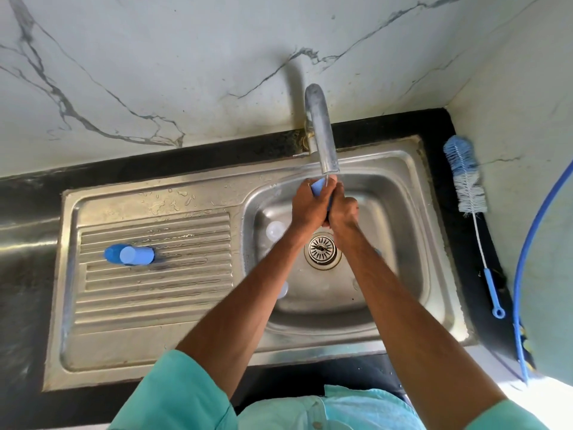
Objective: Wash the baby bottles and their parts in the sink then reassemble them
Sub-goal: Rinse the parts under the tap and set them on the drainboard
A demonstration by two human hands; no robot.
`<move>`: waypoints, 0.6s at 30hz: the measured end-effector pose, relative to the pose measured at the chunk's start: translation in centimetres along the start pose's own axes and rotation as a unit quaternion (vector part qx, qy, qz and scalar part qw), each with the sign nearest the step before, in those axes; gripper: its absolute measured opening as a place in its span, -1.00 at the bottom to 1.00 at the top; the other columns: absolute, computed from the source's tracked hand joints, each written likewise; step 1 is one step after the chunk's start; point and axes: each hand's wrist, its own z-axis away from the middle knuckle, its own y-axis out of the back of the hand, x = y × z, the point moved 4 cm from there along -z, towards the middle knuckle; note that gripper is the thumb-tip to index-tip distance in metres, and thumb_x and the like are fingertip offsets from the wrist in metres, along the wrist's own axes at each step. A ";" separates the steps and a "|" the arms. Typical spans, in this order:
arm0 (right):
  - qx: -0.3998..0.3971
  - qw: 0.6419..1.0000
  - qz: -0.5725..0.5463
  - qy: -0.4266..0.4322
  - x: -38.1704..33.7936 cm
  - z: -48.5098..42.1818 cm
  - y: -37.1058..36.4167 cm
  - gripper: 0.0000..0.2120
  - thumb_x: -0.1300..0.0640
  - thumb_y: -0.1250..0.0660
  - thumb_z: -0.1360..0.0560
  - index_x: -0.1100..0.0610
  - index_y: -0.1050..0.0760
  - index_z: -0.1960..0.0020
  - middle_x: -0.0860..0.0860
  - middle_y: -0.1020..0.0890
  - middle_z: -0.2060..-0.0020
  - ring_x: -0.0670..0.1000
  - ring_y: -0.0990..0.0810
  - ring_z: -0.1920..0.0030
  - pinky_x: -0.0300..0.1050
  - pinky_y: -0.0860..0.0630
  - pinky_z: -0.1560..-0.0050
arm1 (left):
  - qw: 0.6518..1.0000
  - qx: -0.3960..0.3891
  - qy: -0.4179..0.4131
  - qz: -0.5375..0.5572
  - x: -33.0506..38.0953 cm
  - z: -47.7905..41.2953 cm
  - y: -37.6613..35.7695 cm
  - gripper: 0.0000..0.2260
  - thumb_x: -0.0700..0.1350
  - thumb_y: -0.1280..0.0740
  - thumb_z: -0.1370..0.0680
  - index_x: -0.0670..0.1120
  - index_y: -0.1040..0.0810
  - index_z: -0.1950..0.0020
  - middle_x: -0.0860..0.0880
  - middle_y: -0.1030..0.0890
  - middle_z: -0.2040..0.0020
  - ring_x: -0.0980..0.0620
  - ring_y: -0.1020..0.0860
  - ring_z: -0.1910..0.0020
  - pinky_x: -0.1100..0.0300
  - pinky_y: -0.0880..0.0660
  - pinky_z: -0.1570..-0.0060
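Left hand (305, 206) and right hand (342, 212) both grip the blue bottle (317, 186) under the tap (322, 135), and its wet plastic may slip into the sink (403, 181) onto the clear part (275, 229)

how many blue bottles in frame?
2. One blue bottle lies on its side on the drainboard. A second bottle is gripped by the left hand and right hand under the faucet. Part of the basin is covered, so more may be hidden.
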 end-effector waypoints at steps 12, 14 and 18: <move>-0.229 0.920 -0.285 -0.139 0.7 1.2 -1.0 -0.71 -0.05 -0.25 -0.69 0.15 -0.55 0.03 0.03 -0.69 0.34 -0.06 -0.64 0.42 -0.30 -0.46 0.50 | 0.943 -0.029 -0.315 -0.105 2.0 3.1 4.2 -0.74 -0.10 -0.38 -0.66 -0.14 -0.66 -0.31 -0.07 -0.71 -0.21 0.13 -0.67 -0.17 0.19 -0.58 -0.23; -0.184 0.929 -0.307 -0.095 -0.1 1.3 0.0 -0.74 0.02 -0.39 -0.63 0.24 -0.59 0.01 0.13 -0.71 0.30 0.03 -0.67 0.34 -0.23 -0.61 0.36 | 0.946 -0.001 -0.307 -0.106 1.7 3.0 5.6 -0.73 -0.10 -0.40 -0.65 -0.17 -0.66 -0.30 -0.10 -0.71 -0.19 0.19 -0.65 -0.15 0.23 -0.60 -0.19; -0.127 0.981 -0.114 0.091 -1.8 1.2 1.2 -0.79 0.18 -0.57 -0.48 0.22 -0.63 -0.05 0.12 -0.70 0.08 -0.02 -0.64 0.20 -0.23 -0.61 0.19 | 0.952 -0.039 -0.274 -0.131 0.4 3.5 6.9 -0.78 -0.27 -0.43 -0.59 -0.22 -0.68 -0.23 -0.14 -0.75 -0.05 0.07 -0.71 0.01 0.24 -0.65 -0.05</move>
